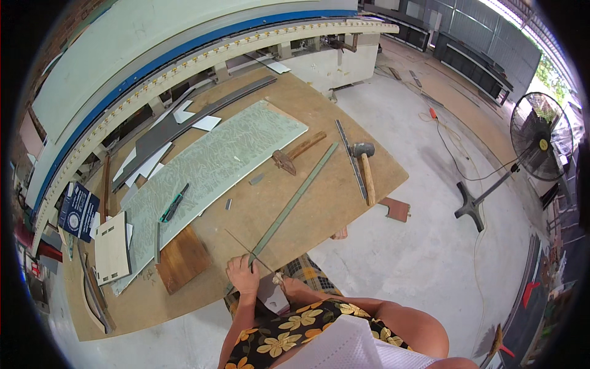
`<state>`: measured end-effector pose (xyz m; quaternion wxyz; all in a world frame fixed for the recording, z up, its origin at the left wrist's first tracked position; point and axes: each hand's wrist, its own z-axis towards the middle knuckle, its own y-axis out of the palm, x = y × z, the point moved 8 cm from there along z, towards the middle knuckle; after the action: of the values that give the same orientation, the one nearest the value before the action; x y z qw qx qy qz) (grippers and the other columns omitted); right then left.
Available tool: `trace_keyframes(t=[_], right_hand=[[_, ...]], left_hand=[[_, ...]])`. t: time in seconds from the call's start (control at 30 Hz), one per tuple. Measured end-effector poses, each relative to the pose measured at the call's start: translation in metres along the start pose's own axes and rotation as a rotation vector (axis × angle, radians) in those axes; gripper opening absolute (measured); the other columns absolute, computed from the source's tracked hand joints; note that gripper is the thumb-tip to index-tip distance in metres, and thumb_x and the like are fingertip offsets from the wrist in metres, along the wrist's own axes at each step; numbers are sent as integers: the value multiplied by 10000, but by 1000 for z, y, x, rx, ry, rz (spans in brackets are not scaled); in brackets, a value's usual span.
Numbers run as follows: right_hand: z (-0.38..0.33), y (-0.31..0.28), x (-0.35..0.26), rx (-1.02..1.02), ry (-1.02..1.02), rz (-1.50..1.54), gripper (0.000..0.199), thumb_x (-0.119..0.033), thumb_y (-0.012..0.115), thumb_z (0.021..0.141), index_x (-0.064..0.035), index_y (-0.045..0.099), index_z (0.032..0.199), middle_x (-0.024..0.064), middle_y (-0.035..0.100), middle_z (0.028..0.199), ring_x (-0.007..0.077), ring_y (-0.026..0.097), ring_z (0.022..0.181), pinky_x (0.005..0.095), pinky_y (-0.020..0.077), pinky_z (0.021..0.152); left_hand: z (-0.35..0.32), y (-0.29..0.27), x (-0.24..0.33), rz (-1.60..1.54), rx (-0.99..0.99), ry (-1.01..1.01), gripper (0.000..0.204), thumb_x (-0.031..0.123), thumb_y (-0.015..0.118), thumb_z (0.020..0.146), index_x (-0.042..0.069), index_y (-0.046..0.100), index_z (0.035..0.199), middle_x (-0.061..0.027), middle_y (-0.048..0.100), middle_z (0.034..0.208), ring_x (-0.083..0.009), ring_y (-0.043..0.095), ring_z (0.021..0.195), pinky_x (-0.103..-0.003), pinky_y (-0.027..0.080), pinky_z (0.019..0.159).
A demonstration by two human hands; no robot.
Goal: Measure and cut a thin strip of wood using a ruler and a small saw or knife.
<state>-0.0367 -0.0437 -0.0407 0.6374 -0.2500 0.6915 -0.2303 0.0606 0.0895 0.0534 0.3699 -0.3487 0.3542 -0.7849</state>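
Observation:
A long, narrow green strip (295, 198) runs diagonally over the brown work board toward my body. My left hand (243, 277) grips its near end at the board's edge, fingers bent over it. Across the strip, just beyond those fingers, lies a thin, dark, rod-like tool (238, 240); whether it is a file or a saw blade I cannot tell. My right hand (296, 290) is closed around the tool's light-coloured near end, close to my lap. A hammer (286, 161) and a black-headed mallet (367, 169) rest farther up the board, beside a flat metal bar (350, 158).
Left of the strip lie a patterned green sheet (215, 147), a green utility knife (174, 204), a wooden block (184, 258) and a slotted pale panel (112, 248). A long machine (233, 40) borders the far side. A standing fan (541, 140) and cables occupy the right.

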Motion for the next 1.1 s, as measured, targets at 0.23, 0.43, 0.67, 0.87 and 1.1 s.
trace_keyframes(t=[0.23, 0.43, 0.67, 0.87, 1.1], right_hand=[[23, -13, 5, -49, 5, -17, 302, -227, 497, 942, 67, 557, 977, 323, 643, 812, 483, 651, 818, 547, 517, 718], [20, -1, 1, -62, 46, 21, 313, -236, 493, 945, 67, 559, 985, 326, 645, 824, 488, 649, 826, 550, 514, 732], [4, 5, 1, 2, 140, 71, 326, -247, 489, 948, 67, 561, 993, 330, 646, 839, 493, 646, 835, 554, 510, 748], [-10, 13, -7, 56, 209, 103, 337, -256, 486, 951, 68, 563, 1001, 334, 647, 851, 498, 643, 843, 557, 508, 761], [-7, 6, -14, 55, 220, 61, 399, -275, 473, 947, 94, 543, 1080, 357, 640, 879, 509, 637, 873, 560, 504, 795]], left_hand=[[2, -2, -2, -16, 6, -26, 338, 196, 748, 721, 107, 657, 1034, -96, 563, 999, -318, 539, 989, -461, 426, 841], [4, 3, 0, -29, 0, -25, 329, 213, 746, 724, 110, 660, 1024, -85, 570, 1007, -318, 539, 1004, -462, 432, 848], [-1, 3, -4, -1, 21, -11, 312, 225, 748, 727, 110, 655, 1001, -81, 572, 996, -314, 546, 986, -459, 434, 822], [-4, 0, -2, 11, 30, 15, 312, 229, 747, 739, 107, 654, 1011, -87, 578, 994, -319, 547, 988, -462, 439, 816], [-6, 4, -9, 16, 28, 13, 299, 242, 742, 773, 109, 654, 1026, -76, 592, 1026, -317, 549, 1018, -463, 444, 835]])
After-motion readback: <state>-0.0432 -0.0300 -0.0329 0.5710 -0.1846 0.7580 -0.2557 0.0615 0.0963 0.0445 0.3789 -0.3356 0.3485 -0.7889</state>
